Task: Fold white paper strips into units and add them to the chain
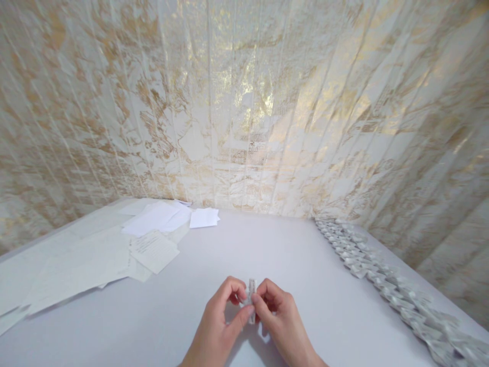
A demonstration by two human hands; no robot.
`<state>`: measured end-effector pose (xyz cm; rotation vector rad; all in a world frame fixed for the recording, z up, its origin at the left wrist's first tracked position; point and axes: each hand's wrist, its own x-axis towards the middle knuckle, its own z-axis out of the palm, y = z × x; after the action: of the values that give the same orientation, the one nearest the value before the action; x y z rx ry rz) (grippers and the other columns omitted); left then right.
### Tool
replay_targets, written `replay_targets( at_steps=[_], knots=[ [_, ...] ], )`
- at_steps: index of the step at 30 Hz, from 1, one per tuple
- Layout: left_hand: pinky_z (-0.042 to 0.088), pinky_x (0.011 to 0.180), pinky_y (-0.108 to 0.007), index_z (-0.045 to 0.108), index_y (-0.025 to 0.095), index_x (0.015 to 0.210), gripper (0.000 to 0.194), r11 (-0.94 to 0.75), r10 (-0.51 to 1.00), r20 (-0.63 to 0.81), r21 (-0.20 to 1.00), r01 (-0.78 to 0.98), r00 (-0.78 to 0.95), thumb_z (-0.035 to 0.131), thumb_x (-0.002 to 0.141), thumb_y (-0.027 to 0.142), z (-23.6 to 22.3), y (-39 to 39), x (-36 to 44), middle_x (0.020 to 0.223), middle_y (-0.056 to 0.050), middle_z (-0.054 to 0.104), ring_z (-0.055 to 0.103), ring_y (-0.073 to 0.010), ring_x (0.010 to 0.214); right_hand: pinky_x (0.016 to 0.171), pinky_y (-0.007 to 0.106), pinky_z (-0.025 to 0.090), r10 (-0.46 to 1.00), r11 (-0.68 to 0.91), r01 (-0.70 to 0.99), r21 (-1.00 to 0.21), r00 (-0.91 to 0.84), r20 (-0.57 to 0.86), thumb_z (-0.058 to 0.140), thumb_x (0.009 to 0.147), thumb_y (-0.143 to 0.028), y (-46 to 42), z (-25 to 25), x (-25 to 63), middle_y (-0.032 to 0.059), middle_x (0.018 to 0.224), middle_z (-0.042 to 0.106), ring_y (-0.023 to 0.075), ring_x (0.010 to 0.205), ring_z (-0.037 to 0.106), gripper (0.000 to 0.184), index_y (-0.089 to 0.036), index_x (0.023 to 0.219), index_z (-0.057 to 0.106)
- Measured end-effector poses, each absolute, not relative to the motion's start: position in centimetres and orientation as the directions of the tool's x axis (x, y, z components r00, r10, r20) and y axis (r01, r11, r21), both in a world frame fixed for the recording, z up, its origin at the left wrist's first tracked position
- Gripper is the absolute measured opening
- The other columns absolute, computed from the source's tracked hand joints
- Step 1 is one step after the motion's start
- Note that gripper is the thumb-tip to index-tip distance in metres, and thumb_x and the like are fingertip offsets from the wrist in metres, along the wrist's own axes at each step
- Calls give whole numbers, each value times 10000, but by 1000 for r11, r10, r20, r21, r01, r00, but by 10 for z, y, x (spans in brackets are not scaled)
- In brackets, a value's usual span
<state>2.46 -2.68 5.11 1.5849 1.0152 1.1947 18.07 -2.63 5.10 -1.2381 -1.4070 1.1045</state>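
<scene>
Between my two hands, low in the middle of the head view, a narrow folded paper strip (252, 286) stands roughly upright, with faint print on it. My left hand (222, 316) pinches its lower part from the left, the thumb pressed against it. From the other side my right hand (278, 311) grips the same strip between thumb and fingers. Parts of the strip are hidden behind the fingertips. Both hands are just above the white table (244, 250).
Large paper sheets (76, 260) overlap on the left, with printed pages (155, 251) and white sheets (156, 218) on them. A small paper stack (204, 218) lies at the back. Long rows of folded paper pieces (397, 293) run along the right edge. A patterned curtain (237, 102) hangs behind.
</scene>
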Motion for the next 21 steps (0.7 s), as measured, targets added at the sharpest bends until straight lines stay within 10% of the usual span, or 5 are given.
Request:
replay_targets(
  at_steps=[21],
  knots=[
    [472,816,-302,581,210,837,127,-192,936,169,980,45,308,618,889,319,60,-25,26,826,-11,648,636,-205,830,434,181,386,989,51,-39,-998,-135,56,713,771,-631,-23,50,181,-42,608,539,90,495,469,476,-182,725,559]
  ],
)
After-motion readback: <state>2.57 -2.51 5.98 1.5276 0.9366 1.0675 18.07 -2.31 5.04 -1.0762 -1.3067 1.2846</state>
